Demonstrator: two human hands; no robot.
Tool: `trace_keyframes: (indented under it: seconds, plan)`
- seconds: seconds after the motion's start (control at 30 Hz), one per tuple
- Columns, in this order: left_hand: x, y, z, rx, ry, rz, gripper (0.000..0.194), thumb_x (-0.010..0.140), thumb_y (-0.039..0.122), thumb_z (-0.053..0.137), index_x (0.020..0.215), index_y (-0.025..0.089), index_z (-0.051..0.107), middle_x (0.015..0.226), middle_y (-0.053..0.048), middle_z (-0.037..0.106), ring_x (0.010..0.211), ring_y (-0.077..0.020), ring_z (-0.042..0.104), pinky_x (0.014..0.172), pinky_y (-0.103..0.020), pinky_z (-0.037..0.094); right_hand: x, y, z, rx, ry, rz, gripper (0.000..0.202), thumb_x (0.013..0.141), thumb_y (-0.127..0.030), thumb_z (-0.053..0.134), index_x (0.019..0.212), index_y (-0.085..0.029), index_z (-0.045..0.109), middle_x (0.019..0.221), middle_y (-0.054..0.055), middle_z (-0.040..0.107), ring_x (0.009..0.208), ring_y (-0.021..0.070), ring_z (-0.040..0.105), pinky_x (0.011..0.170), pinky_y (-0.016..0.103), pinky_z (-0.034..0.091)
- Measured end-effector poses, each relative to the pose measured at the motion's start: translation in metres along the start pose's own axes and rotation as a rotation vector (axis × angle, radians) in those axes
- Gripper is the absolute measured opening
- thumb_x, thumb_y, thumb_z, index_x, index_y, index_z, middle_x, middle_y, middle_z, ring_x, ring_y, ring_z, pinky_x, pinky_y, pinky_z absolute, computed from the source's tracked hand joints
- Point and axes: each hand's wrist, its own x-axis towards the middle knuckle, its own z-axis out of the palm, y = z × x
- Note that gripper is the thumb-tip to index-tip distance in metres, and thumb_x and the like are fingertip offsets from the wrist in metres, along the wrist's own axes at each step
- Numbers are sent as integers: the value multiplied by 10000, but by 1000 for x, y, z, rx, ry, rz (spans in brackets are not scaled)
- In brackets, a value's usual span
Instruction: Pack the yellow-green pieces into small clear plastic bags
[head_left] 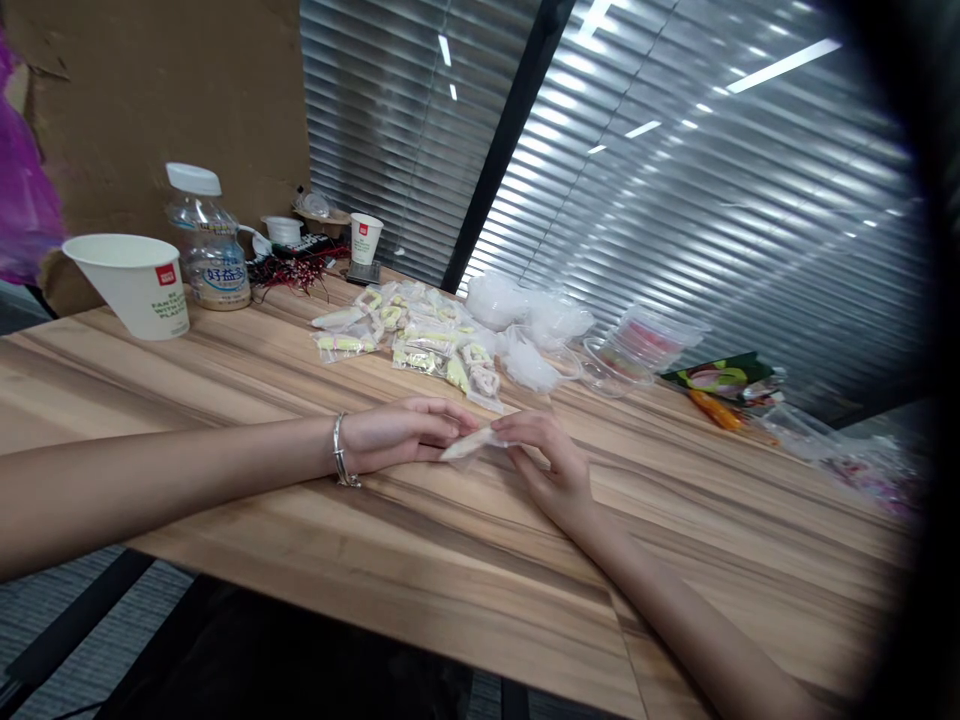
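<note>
A small clear plastic packet (pixel 466 444) with a pale, slim piece inside is held between my two hands, just above the wooden table. My right hand (pixel 553 462) pinches its right end between thumb and fingers. At the left end, the curled fingers of my left hand (pixel 405 432) touch the packet; part of their grip is hidden. A silver bracelet (pixel 341 450) circles my left wrist. Beyond the hands lies a pile of similar clear packets (pixel 424 335) with yellow and pale pieces in them.
Clumped clear plastic bags (pixel 532 325) and round plastic containers (pixel 637 345) stand behind to the right. At the left are a paper cup (pixel 139 285) and a bottle (pixel 210 250). Red wires (pixel 292 272) and a smaller cup (pixel 365 240) sit farther back. An orange wrapper (pixel 715 410) lies right.
</note>
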Motion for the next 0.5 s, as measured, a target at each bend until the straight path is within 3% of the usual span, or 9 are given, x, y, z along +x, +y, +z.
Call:
trace_keyframes:
  seconds: [0.33, 0.5]
  plan:
    - [-1, 1, 0, -63, -16, -19, 282, 808, 255, 641, 1060, 126, 630, 1163, -121, 611, 1060, -209, 588, 1040, -381, 361, -4, -1, 5, -84, 12, 143, 183, 816, -155, 622, 982, -207, 568, 845, 26, 624, 761, 151, 584, 679, 281, 472]
    - [-3, 3, 5, -73, 10, -30, 299, 772, 213, 682, 1053, 130, 622, 1106, -107, 639, 1012, -203, 618, 1040, -385, 365, -9, 2, 6, -111, 8, 206, 134, 816, -218, 625, 934, -202, 562, 739, 2, 605, 633, 126, 562, 584, 247, 455]
